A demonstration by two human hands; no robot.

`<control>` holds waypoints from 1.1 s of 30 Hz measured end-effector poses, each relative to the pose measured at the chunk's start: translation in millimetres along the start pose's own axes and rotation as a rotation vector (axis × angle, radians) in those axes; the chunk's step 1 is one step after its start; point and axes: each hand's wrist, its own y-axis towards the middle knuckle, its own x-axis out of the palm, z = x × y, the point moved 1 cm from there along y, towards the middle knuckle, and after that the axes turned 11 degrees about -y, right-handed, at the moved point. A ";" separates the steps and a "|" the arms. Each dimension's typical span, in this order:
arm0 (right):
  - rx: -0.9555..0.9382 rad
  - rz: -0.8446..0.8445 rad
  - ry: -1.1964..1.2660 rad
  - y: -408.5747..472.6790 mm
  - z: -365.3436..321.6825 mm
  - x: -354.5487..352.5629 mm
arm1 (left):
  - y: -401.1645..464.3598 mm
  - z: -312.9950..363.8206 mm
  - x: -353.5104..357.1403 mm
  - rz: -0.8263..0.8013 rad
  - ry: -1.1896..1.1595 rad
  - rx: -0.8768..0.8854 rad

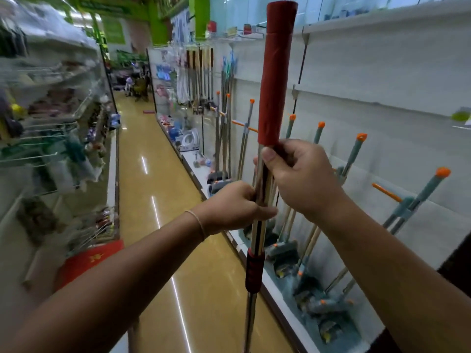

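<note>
I hold a long metal pole (258, 230) upright in front of me. Its top carries a red grip sleeve (276, 72), and a red and black collar (254, 270) sits lower on the shaft. My right hand (303, 174) grips the pole just under the red sleeve, thumb pressed on the shaft. A little lower, my left hand (233, 207) is curled round the shiny shaft. The pole's bottom end runs out of view.
I stand in a shop aisle with a glossy yellow floor (163, 189). On the right, a white shelf wall (382, 103) holds mops with orange-tipped handles (418, 189). Wire racks of goods (53, 138) line the left side, with a red box (89, 261) low down.
</note>
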 end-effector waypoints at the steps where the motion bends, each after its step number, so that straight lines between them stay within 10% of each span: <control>1: 0.004 -0.007 0.042 12.2 0.7 7.4 | 7.7 -2.6 -13.8 -0.014 -0.006 -0.004; 12: -0.128 -0.160 0.193 116.1 9.1 103.1 | 32.8 -33.5 -137.3 -0.016 0.017 -0.137; 33: -0.558 -0.649 0.717 286.8 -25.4 282.9 | 24.2 -57.7 -286.1 0.916 0.014 -0.563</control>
